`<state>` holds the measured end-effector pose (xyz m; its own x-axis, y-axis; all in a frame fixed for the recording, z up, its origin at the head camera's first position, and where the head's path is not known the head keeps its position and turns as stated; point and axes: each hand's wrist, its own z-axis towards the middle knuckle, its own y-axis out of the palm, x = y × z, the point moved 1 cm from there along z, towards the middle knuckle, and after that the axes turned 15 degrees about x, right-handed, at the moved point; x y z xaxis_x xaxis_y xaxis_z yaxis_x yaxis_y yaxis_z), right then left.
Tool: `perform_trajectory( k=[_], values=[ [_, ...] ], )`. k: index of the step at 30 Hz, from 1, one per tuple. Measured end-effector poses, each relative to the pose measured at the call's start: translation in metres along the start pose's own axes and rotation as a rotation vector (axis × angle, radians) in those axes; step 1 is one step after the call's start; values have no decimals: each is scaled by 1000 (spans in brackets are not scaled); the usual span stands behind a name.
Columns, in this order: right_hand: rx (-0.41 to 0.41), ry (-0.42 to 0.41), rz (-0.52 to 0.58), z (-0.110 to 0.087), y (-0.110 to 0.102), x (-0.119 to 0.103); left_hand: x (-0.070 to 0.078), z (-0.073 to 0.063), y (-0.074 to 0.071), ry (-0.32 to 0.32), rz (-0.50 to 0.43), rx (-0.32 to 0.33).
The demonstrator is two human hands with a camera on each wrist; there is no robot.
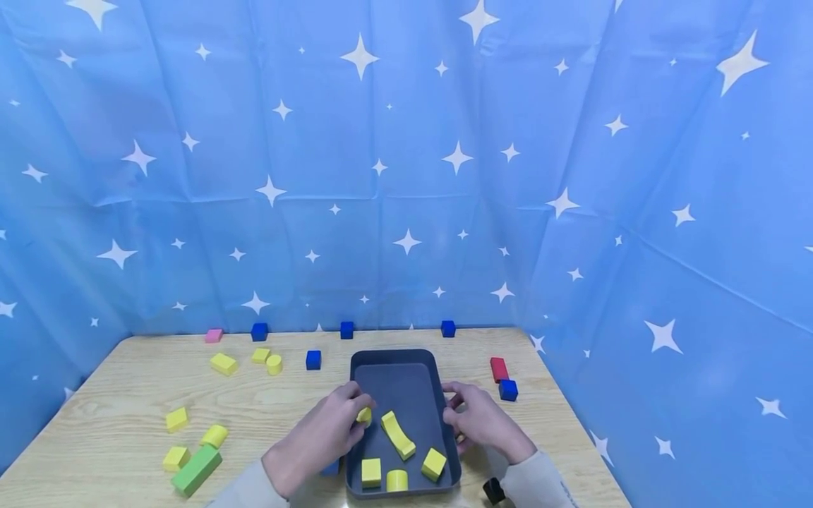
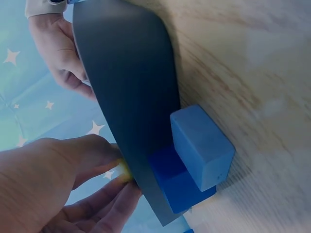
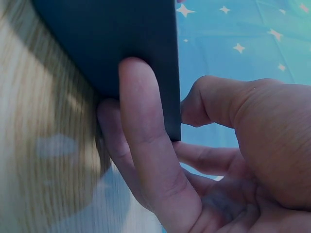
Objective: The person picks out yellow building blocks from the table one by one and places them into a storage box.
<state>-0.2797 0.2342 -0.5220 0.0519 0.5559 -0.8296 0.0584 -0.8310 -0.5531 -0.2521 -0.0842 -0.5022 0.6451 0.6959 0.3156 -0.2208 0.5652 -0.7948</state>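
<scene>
A dark grey tray (image 1: 403,384) lies on the wooden table. Inside it are a curved yellow block (image 1: 398,436), two yellow cubes, one at the front left (image 1: 371,473), and a yellow cylinder (image 1: 396,482). My left hand (image 1: 325,429) pinches a small yellow block (image 1: 364,415) between thumb and fingers at the tray's left rim; the fingers hide most of it. My right hand (image 1: 485,422) grips the right wall, thumb at the rim and fingers (image 3: 141,107) along the outside. Outside the left wall, the left wrist view shows two blue blocks (image 2: 203,148) touching.
To the left lie a green block (image 1: 197,470) and several yellow blocks (image 1: 177,420). Several blue cubes (image 1: 346,330) and a pink block (image 1: 214,336) are toward the back. A red block (image 1: 499,370) and a blue cube (image 1: 508,390) sit right of the tray. A starry curtain (image 1: 406,176) surrounds the table.
</scene>
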Motion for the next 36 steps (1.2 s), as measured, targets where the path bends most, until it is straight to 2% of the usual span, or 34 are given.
perform_trajectory(
  k=[4, 12, 15, 19, 25, 36],
  values=[
    [-1, 8, -5, 0, 1, 1, -1, 0, 0, -11, 4, 3],
    [0, -21, 3, 0, 0, 1, -2, -3, -9, -63, -9, 63],
    [-1, -15, 6, -1, 0, 2, -4, -4, -15, -104, 0, 73],
    [-2, -14, 10, -1, 0, 2, -8, -6, -23, -190, 23, 78],
    [-16, -17, 21, 0, 0, 0, -18, -14, -35, -290, 76, 110],
    [-17, -11, 20, -1, -1, 0, -41, -36, -56, -349, 138, 134]
  ],
)
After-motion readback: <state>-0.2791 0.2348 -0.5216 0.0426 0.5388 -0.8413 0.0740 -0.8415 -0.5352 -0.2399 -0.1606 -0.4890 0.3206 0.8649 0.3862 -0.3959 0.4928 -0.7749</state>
